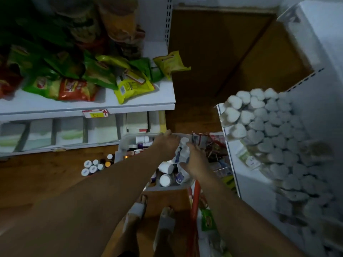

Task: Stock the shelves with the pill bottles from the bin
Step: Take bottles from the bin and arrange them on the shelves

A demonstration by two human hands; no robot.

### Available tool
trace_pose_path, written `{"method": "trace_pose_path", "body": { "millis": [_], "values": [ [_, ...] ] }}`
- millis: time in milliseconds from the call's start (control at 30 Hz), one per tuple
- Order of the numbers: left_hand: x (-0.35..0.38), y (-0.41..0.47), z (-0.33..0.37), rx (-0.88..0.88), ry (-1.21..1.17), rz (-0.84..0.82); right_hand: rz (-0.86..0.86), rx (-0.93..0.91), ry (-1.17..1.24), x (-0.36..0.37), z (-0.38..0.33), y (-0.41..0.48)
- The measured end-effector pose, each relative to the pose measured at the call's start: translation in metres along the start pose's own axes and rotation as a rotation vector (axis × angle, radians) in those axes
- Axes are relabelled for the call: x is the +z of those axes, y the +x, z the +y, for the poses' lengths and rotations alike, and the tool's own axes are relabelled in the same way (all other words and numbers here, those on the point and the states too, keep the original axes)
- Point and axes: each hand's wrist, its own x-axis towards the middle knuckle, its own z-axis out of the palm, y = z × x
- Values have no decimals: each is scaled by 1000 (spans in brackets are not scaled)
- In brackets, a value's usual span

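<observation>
Above the clear bin (pixel 128 140) at the near middle, the right hand (pixel 194 162) is curling round white pill bottles (pixel 182 153), while the left hand (pixel 166 143) is meeting them from the left, its grip too blurred to tell.

Person, viewed from own head downward. Dim light, some motion blur.

Arms: left forearm (pixel 104 186) and right forearm (pixel 232 206) are uncovered along their whole visible length, from the lower frame edge to the wrists. Both are slim and long in the wide-angle view.

Hands: left hand (pixel 167 143) and right hand (pixel 194 162) are bare. Finger detail is too blurred to note.

Feet: two show low between the arms, in open sandals. Left sandal (pixel 138 207) has one broad pale grey strap across the instep, with toes exposed ahead of it. Right sandal (pixel 167 222) has the same broad pale grey strap and exposed toes. The lower legs behind the straps are uncovered as far as the frame shows.
</observation>
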Motion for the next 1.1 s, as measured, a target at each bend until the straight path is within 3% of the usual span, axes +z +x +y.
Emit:
{"method": "trace_pose_path", "body": {
  "millis": [200,300,433,567,667,767,900,1100],
  "values": [
    [23,32,-14,139,148,-72,65,-8,-43,13,7,18],
    [22,34,-24,185,64,-32,64,28,-38,8,5,22],
    [-2,10,-40,271,-458,86,83,32,242,-3,3,20],
    [-61,-38,-58,242,-1050,186,192,4,614,-71,-35,-20],
    [-123,-79,-59,248,-1501,184,349,-47,993,-130,-73,-61],
    [-183,-115,-42,388,-1864,119,449,-81,1276,-189,-110,-108],
    [-241,-153,-6,627,-2051,-24,504,-125,1428,-242,-142,-173],
    [-286,-189,53,824,-2061,-246,711,-122,1409,-272,-144,-264]
  ]
}}
